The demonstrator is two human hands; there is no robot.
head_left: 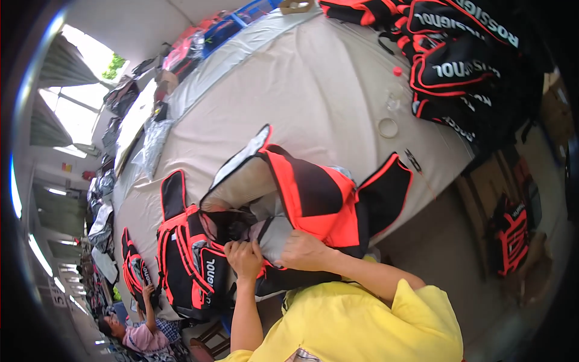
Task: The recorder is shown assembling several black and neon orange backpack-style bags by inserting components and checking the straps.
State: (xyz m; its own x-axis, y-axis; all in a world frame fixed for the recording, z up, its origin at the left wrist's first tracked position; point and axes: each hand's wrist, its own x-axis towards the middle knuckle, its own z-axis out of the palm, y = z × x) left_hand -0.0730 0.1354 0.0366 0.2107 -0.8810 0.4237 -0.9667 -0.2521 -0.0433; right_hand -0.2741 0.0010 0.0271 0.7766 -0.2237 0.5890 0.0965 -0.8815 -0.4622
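The left hand is curled shut on the edge of a grey fabric panel at the mouth of a black and orange bag that lies opened on the desk, a little below the centre of the view. The right hand sits just beside it at its 3 o'clock, fingers bent down and gripping the same grey panel from the other side, knuckles toward the camera. Both forearms come up from 6 o'clock, out of yellow sleeves.

The bag's flaps stand open: a pale lined flap rises toward 11 o'clock of the hands, and an orange-edged black flap spreads toward 2 o'clock. Touching the bag at its 9 o'clock lies a second, closed black and orange backpack.

At 1 o'clock of the view, a stack of black bags with orange piping covers the desk's far corner. Between that stack and the open bag lie a clear tape ring and a small red cap, well apart from the hands. At 7 o'clock another person handles another bag.
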